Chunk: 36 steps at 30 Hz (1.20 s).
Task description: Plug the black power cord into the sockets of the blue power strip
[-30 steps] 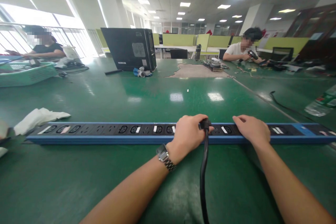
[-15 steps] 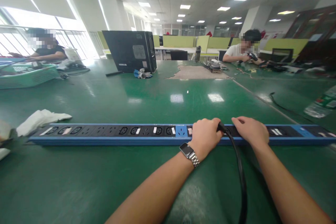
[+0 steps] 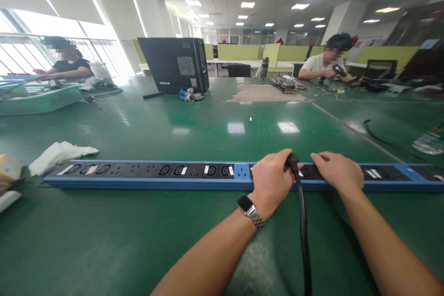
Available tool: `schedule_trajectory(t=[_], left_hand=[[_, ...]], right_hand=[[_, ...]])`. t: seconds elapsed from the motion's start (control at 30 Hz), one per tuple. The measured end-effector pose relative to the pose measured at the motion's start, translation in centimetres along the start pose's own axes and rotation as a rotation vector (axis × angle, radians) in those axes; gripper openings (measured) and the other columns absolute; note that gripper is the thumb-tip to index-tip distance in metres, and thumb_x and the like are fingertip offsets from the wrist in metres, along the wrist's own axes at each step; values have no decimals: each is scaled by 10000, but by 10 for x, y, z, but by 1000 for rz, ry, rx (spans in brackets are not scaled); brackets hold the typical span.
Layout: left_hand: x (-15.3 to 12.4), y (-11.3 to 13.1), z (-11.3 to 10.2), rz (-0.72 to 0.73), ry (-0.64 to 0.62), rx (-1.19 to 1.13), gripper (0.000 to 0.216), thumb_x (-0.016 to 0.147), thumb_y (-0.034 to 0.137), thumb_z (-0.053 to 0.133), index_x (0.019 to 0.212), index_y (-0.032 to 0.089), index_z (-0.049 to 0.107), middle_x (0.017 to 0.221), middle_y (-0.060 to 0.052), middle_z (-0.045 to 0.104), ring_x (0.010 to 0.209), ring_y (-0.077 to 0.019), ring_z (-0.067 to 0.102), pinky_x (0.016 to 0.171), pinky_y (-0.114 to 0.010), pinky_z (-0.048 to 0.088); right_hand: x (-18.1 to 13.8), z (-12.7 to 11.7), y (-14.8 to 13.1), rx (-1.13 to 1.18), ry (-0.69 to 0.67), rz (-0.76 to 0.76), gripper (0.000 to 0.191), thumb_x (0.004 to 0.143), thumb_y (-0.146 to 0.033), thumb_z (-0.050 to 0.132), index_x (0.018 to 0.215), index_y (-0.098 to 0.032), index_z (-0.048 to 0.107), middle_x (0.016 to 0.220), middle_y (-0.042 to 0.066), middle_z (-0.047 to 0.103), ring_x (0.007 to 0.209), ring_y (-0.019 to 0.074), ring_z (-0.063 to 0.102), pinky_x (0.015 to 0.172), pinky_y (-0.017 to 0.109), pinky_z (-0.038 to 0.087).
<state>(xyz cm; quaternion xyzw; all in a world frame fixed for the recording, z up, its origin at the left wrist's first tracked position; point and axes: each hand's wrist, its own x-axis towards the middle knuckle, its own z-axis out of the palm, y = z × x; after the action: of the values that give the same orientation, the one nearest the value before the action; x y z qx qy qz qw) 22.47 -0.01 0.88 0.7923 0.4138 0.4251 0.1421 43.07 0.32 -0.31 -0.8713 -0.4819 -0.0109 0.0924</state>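
A long power strip (image 3: 194,185) in blue and black, with a row of sockets and small white labels, lies across the green table before me. My left hand (image 3: 272,178), wearing a watch, grips a black plug (image 3: 293,161) between thumb and fingers just over the strip. From the plug, a thick black power cord (image 3: 304,226) runs down towards me. Whether the plug's pins are in a socket is hidden. My right hand (image 3: 342,171) is closed over the strip to the right of the plug, its fingertips partly hidden behind the far edge.
Crumpled white cloth (image 3: 60,155) lies by the strip's left end. Farther off are a black computer case (image 3: 173,64), gloves (image 3: 190,95) and a green basket (image 3: 52,99). A plastic bottle (image 3: 430,142) and loose cable (image 3: 381,141) are at right. Two people sit across the table.
The plug in my left hand has risen and tilted slightly, so more of it shows. Its cord hangs straighter and farther left. My right hand stays on the strip.
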Motion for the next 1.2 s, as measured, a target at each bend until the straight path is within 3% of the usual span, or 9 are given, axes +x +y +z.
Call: schedule_trajectory(t=[0.1,0.2,0.33,0.47,0.57,0.67,0.8,1.03,1.2], left_hand=[[19,9,-25,91,138,-29,338,884,406,663,1169,225,680,1064,-56,771,947,-207,719,838,-302,553],[29,-4,-70,146,195,-25,343,853,420,696,1120,205,706,1003,-55,783,883,-198,731,814,-290,559],[8,-64,-140,26,227,45,329,815,423,719,1046,190,734,957,-34,788,845,-183,734,806,-260,567],[-30,-122,-187,-176,71,161,333,825,452,675,1021,192,742,914,-24,787,813,-202,734,776,-273,575],[-50,-138,-194,-201,-37,205,376,823,506,646,1027,206,745,936,-24,786,824,-218,734,787,-285,572],[-59,-138,-188,-180,-38,216,424,822,521,632,1075,197,735,949,-38,785,789,-213,733,784,-281,567],[-59,-134,-185,-169,-10,241,456,825,534,619,1096,183,727,923,-56,786,754,-214,730,734,-271,556],[-53,-124,-195,-179,-70,266,378,834,506,611,1020,204,745,887,-42,790,759,-221,735,733,-268,558],[-58,-127,-188,-161,-63,280,399,834,502,618,1069,200,736,920,-72,791,772,-240,741,759,-308,570]], right_hand=[[0,1,0,0,1,3,590,875,-611,320,1118,-283,747,1085,103,740,965,334,664,806,430,461],[-1,0,0,13,-5,7,597,875,-622,313,1118,-290,746,1087,103,739,967,338,665,804,431,467],[-2,-1,1,26,1,-3,590,874,-628,320,1105,-298,750,1073,99,742,963,337,668,816,433,471],[-2,0,2,16,17,-30,586,877,-613,323,1099,-287,757,1063,104,745,941,339,671,798,438,477],[-1,0,3,21,28,-28,584,871,-614,341,1101,-280,761,1060,116,745,903,333,676,768,432,486],[-1,-1,3,29,16,-19,583,869,-619,344,1106,-285,759,1074,116,743,912,336,676,771,434,491],[-1,-1,2,31,-9,0,591,867,-626,335,1126,-293,749,1098,114,737,950,353,671,789,449,492],[0,1,5,24,8,-33,598,874,-625,324,1112,-284,752,1061,118,746,903,342,680,763,443,492],[1,3,6,25,45,-36,588,867,-629,347,1094,-280,763,1035,123,753,876,329,682,735,424,491]])
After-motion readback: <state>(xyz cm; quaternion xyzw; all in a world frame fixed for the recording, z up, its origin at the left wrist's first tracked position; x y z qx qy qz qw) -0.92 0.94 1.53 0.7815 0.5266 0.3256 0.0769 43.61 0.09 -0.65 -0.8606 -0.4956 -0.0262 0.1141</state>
